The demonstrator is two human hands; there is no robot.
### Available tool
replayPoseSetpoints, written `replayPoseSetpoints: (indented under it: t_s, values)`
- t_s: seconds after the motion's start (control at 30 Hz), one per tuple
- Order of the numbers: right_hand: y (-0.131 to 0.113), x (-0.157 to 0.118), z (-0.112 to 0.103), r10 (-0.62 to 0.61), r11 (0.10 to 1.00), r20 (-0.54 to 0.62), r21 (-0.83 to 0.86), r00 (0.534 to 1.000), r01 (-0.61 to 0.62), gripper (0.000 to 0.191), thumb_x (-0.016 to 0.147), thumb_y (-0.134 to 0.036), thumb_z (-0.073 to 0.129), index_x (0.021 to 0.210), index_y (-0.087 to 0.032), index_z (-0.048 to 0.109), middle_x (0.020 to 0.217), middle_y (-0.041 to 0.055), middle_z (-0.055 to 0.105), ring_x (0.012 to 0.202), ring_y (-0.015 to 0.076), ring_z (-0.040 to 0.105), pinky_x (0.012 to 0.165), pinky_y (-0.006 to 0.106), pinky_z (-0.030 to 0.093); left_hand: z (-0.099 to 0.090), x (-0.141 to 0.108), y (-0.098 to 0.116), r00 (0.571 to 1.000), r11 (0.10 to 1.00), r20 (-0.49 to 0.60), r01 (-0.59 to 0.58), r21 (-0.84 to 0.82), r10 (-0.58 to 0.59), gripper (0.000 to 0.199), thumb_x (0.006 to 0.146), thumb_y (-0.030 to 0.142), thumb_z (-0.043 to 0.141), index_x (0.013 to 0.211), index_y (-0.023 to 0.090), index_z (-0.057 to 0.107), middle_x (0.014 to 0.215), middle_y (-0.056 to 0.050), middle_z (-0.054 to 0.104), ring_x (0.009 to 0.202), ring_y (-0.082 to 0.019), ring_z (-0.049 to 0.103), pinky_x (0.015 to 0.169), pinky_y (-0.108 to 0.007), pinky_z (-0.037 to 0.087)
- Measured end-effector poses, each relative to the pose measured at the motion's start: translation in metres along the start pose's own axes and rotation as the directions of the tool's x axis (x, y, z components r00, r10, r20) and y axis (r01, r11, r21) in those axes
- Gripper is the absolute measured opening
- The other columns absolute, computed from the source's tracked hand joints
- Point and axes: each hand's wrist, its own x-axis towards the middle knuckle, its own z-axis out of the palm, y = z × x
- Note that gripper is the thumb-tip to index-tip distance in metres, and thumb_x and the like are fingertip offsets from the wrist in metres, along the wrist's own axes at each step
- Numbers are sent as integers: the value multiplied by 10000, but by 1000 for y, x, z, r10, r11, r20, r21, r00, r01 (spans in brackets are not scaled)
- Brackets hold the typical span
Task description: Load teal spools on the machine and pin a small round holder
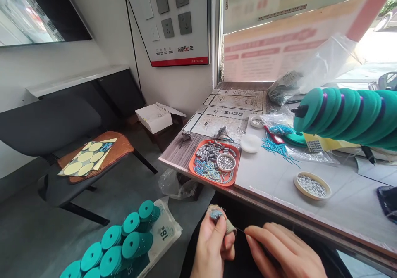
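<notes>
My left hand [211, 245] is closed around a small blue-grey studded piece [216, 215], held above my lap, with a beige wrapping [230, 227] at its side. From that wrapping a thin dark strand [240, 229] runs to my right hand [279, 249], which pinches its end between thumb and forefinger. Whether the strand is thread or wire I cannot tell. On the table in front, an orange tray [231, 182] holds grey cylinders [208, 150], short blue and pale rods [206, 170] and a small white dish [226, 169] of silver bits.
A cream dish [329, 193] of silvery pieces and loose blue sticks [276, 146] lie on the table. Green discs on a rod [344, 115] jut in at right. Green rolls [113, 261] stand low at left, near a chair [49, 125] bearing a sticker sheet [88, 158].
</notes>
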Motion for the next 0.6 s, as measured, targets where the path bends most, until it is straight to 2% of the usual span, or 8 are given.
replayPoseSetpoints:
  t_s: [0.1,0.23,0.37,0.43,0.6]
  values:
    - [-1,-2,4,49,998,16,45,999,-49,131,908,-167,466,835,-179,575,594,-18,528,483,92,516,478,207,400,-1,0,-5,1000,997,26,7,78,-9,459,697,566,665,785,181,430,505,94,326,465,-48,210,450,-190,142]
    - [-5,-1,6,87,993,-3,85,996,-86,184,923,-162,430,823,-179,584,601,-11,537,499,96,515,491,216,397,0,-1,-2,1000,988,3,-7,156,6,470,689,593,650,765,179,442,533,73,371,497,-61,265,475,-198,163]
    - [-6,7,2,-7,999,-70,35,998,9,176,897,-132,461,789,-150,598,541,-14,515,443,91,489,457,220,374,1,-1,-4,986,934,27,-164,318,164,422,752,576,592,737,177,456,551,58,386,518,-83,326,508,-223,240]
    - [-6,11,0,-17,999,-96,26,995,20,208,897,-121,451,748,-146,594,518,-14,507,420,88,478,441,220,366,-1,-1,-8,970,889,50,-236,393,236,401,783,564,560,732,177,468,555,52,396,527,-95,347,540,-240,282]
    - [-6,13,0,-23,999,-65,21,998,24,233,902,-122,436,726,-161,585,517,-18,507,424,87,489,438,217,367,-7,0,-15,947,829,46,-300,472,317,363,824,533,518,738,180,504,572,32,436,553,-115,382,582,-251,330]
